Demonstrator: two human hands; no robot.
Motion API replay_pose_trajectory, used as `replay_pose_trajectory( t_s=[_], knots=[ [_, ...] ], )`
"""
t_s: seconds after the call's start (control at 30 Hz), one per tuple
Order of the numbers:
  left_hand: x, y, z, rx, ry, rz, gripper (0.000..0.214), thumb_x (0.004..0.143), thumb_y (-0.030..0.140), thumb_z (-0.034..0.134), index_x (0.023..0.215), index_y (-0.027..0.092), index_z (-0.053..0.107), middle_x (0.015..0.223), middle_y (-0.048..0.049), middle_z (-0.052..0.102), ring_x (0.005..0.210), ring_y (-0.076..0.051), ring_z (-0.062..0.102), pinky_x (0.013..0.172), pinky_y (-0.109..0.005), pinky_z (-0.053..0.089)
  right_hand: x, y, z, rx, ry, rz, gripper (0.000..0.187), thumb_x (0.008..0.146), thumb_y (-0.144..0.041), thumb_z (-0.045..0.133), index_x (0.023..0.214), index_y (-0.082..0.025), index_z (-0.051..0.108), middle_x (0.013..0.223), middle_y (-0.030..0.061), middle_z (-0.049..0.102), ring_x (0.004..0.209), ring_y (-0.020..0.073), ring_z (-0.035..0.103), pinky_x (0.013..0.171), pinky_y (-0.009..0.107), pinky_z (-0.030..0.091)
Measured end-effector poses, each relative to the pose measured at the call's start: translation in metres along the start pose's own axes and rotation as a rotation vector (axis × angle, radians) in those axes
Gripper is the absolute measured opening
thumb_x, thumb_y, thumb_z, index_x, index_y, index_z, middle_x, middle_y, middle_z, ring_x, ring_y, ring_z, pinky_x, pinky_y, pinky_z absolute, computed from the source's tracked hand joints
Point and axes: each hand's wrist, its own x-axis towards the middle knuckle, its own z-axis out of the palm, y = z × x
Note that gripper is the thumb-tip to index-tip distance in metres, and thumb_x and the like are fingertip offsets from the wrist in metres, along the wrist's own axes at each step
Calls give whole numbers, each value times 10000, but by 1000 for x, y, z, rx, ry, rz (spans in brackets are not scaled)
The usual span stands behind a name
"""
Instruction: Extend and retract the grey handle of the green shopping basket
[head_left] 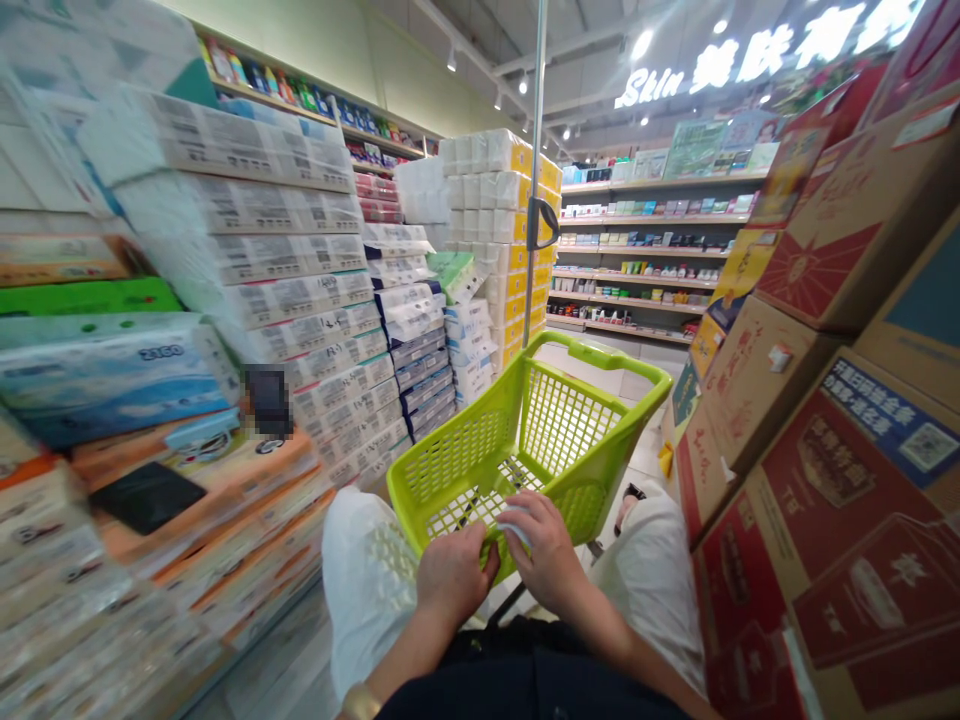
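Note:
A lime-green plastic shopping basket [574,405] with perforated sides sits tilted between my white-trousered knees. Only metal parts show through its floor holes. My left hand [454,572] is closed with its fingers curled at the near rim, the thumb lying over the edge. Just right of it, my right hand [546,548] is bent over the same rim. Under its fingers shows a small white wad [516,524], perhaps a tissue or wipe, pressed against the rim. The fingertips of both hands are partly hidden.
Tissue packs [285,230] are stacked high on the left. A black flat tablet-like object [148,497] lies on orange packs [262,465]. Red and brown cartons [832,480] wall the right side. A metal pole [534,200] rises behind the basket; stocked shelves [637,250] stand beyond.

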Motion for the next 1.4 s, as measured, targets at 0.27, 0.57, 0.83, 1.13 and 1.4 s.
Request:
replay_pose_trajectory(
  t_s=[0.27, 0.57, 0.83, 1.13, 1.4],
  knots=[
    [1, 0, -1, 2, -5, -15, 199, 888, 344, 455, 895, 219, 610, 860, -52, 714, 799, -215, 660, 683, -294, 410, 5, 15, -7, -69, 131, 106, 218, 863, -160, 528, 978, -250, 690, 1098, 80, 644, 1121, 240, 553, 984, 447, 451],
    [2, -3, -2, -10, -27, -3, 209, 891, 373, 451, 903, 231, 604, 855, -41, 708, 819, -207, 656, 685, -279, 400, 2, 4, 2, -30, 3, 3, 229, 875, -160, 528, 1005, -269, 682, 1112, 53, 650, 1145, 218, 546, 975, 402, 459],
    [2, -3, -3, -13, -27, -8, 223, 891, 375, 443, 907, 230, 611, 858, -46, 712, 813, -215, 656, 679, -291, 401, 5, 2, 0, -47, 39, 41, 226, 873, -161, 517, 987, -257, 687, 1082, 63, 661, 1135, 232, 551, 980, 426, 455],
    [2, -2, -4, -10, -20, -12, 212, 879, 364, 449, 872, 224, 608, 840, -42, 712, 806, -220, 663, 674, -298, 403, 8, 14, -6, -105, 134, 104, 224, 871, -162, 515, 975, -237, 699, 1087, 85, 655, 1114, 240, 557, 965, 434, 458],
    [3, -7, -4, -23, -21, 20, 228, 880, 386, 451, 859, 227, 613, 824, -41, 709, 784, -220, 663, 655, -296, 402, 6, 9, 1, -89, 31, 26, 233, 875, -168, 515, 1003, -259, 687, 1115, 63, 650, 1149, 225, 539, 970, 393, 446]
  ],
)
